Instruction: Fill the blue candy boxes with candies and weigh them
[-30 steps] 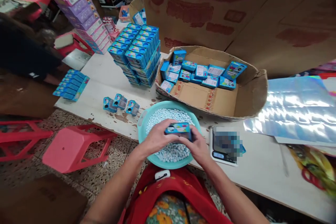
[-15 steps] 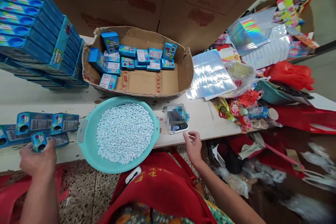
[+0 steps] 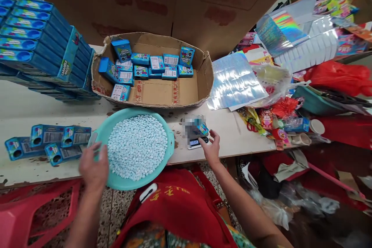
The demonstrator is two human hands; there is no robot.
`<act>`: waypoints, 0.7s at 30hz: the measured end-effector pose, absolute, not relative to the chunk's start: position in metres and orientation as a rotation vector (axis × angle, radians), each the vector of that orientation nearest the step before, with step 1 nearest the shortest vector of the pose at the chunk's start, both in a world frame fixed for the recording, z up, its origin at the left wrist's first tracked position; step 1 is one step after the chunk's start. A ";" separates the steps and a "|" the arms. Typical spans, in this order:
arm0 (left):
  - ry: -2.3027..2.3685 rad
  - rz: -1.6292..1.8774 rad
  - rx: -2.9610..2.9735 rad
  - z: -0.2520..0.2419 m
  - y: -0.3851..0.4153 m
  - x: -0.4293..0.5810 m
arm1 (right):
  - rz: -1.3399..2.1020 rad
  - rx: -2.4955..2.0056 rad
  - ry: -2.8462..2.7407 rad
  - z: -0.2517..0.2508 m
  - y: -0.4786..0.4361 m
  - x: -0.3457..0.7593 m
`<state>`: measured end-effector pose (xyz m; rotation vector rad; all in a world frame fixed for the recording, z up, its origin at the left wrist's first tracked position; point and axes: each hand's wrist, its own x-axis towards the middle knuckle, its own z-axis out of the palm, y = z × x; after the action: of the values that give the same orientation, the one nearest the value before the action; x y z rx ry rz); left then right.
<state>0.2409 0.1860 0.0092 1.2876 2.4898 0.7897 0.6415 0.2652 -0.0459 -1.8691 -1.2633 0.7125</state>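
Observation:
My left hand [image 3: 94, 166], slightly blurred, has its fingers apart at the left rim of a turquoise basin [image 3: 171, 145]. Many small pale-blue candies [image 3: 138, 145] fill the basin. To the left of this hand several blue candy boxes [image 3: 71, 151] lie on the table. My right hand [image 3: 211, 148] is at the front right of a small digital scale [image 3: 194, 146], thumb and fingers apart. Close to its fingertips, a blue candy box [image 3: 202, 128] rests on the scale. The rear of the scale is pixelated; its display is lit.
An open cardboard tray [image 3: 162, 95] behind the basin holds several blue boxes. Stacked blue boxes [image 3: 43, 46] rise at the left. Shiny holographic sheets [image 3: 235, 79] lie right of the tray, beside piled bags and packets. A red plastic stool [image 3: 17, 217] stands below the table at left.
My left hand has left the blue box at the left and moved right to the basin. My right hand has shifted slightly toward the scale. The scale's display now shows lit digits.

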 end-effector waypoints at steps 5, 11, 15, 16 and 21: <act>2.167 0.953 1.409 0.025 0.222 0.307 | 0.845 -1.756 -1.365 -0.003 0.308 0.615; 1.572 0.840 1.980 0.100 0.246 0.324 | 1.056 -1.093 -1.977 0.068 0.309 0.537; 1.932 0.915 1.735 0.132 0.232 0.260 | 1.208 -1.001 -1.924 0.075 0.336 0.485; 2.182 0.946 1.588 0.134 0.229 0.235 | 1.149 -1.042 -1.897 0.070 0.353 0.476; 2.924 0.599 0.914 0.101 0.255 0.104 | 0.744 -1.202 -1.945 0.034 0.474 0.443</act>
<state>0.1044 0.2549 0.1015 0.9143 2.9235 0.5993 0.4434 0.4736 0.0338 -1.2016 -1.9453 0.7438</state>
